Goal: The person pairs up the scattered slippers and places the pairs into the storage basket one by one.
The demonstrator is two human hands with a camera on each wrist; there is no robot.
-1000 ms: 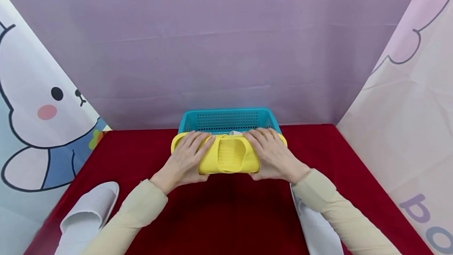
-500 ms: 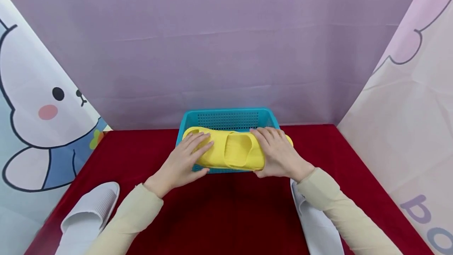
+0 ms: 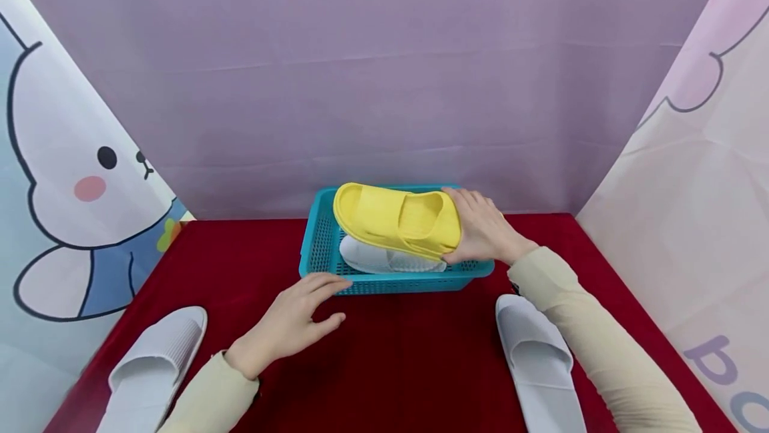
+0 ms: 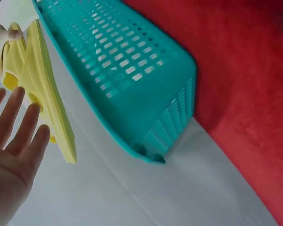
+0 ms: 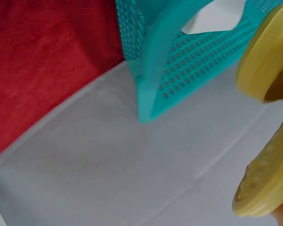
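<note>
A pair of yellow slippers (image 3: 384,216) is held together at the right end by my right hand (image 3: 480,229), raised over the blue-green basket (image 3: 414,284). In the right wrist view two yellow slipper ends (image 5: 262,174) stand apart at the right edge, with little of the hand showing. A white slipper (image 3: 366,256) lies inside the basket, partly hidden under the yellow pair. My left hand (image 3: 294,319) is off the slippers, fingers loosely extended, in front of the basket's near left side. Its palm and spread fingers (image 4: 26,134) appear in the left wrist view.
One white slipper (image 3: 159,353) lies at the left on the red cloth (image 3: 384,366), another white slipper (image 3: 537,353) at the right. Behind the basket rises a purple curtain (image 3: 384,86). Printed panels stand on both sides.
My left hand has let go of the yellow slippers and drawn back toward me. The right hand keeps them, their left end now higher and farther away. The white slipper in the basket is now largely visible.
</note>
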